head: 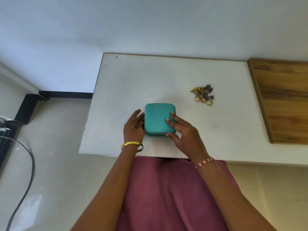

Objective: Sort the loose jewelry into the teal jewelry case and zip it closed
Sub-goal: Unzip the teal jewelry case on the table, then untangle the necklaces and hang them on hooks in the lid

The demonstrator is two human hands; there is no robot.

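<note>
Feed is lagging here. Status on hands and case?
Left hand open against closed teal case. Right hand fingers on lid. Jewelry pile loose, far right. Nothing blocking.

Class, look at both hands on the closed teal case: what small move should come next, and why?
Probably unzip and lift the lid. The case lies shut under the left hand and right hand, while the jewelry pile sits apart on the table.
</note>
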